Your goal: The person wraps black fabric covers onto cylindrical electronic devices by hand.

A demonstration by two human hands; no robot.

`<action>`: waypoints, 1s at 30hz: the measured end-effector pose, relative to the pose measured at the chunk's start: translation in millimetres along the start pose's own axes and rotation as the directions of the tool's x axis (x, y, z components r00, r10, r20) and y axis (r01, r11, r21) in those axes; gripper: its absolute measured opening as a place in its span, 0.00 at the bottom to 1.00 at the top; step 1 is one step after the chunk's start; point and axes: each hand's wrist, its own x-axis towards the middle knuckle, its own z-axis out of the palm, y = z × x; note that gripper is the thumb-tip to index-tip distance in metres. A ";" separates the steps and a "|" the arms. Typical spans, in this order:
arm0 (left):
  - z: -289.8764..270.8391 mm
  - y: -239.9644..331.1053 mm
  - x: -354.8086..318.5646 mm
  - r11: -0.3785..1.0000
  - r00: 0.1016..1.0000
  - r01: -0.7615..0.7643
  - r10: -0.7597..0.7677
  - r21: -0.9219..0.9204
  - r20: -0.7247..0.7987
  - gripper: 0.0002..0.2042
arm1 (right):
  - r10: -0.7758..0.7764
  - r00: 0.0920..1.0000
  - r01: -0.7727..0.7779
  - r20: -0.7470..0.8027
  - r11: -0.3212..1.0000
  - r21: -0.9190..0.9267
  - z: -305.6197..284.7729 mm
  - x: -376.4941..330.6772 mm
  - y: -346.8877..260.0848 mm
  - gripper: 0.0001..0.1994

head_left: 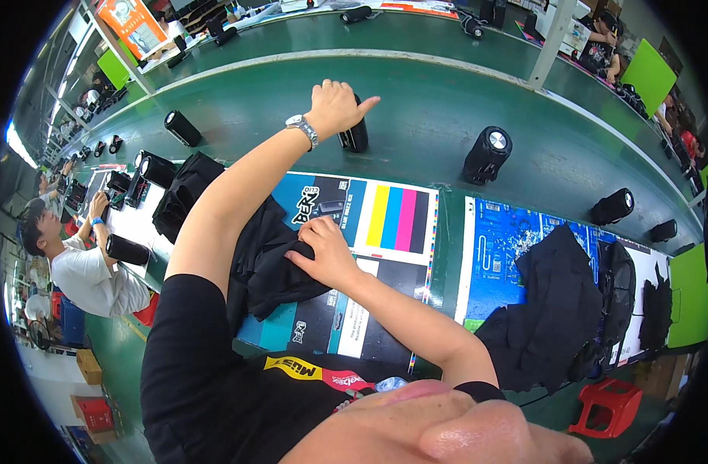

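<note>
Landmark: colour-striped printed sheet (393,220) on green bench (416,139).
- Left hand (335,104): beyond sheet, fingers closed around upright black cylindrical speaker (355,135).
- Right hand (323,251): at sheet's left edge, fingers spread flat, pressing soft black cloth pouch (273,267).
- Second cylinder speaker (487,153): right of sheet, metallic cap.

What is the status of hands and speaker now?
Left hand gripping speaker on belt. Right hand on black cloth. Nothing blocking.

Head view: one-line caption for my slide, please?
Left hand grips a black cylindrical speaker on the green conveyor; right hand presses black pouches.
</note>
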 end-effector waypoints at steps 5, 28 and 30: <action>23.3 3.7 13.3 0.939 0.978 0.192 -0.206 -0.285 -0.019 0.46 | -0.003 1.000 0.003 -0.003 1.000 0.031 0.3 -0.9 0.0 0.15; -1.6 -11.5 -206.9 0.176 0.987 0.151 -0.080 -0.973 0.139 0.23 | 0.605 0.778 -0.385 -0.168 0.671 0.633 -45.9 22.3 45.8 0.13; 26.4 -11.5 -216.8 -0.115 0.967 0.211 -0.120 -0.971 0.224 0.19 | 0.600 0.780 -0.402 -0.176 0.697 0.594 -41.1 24.4 44.6 0.13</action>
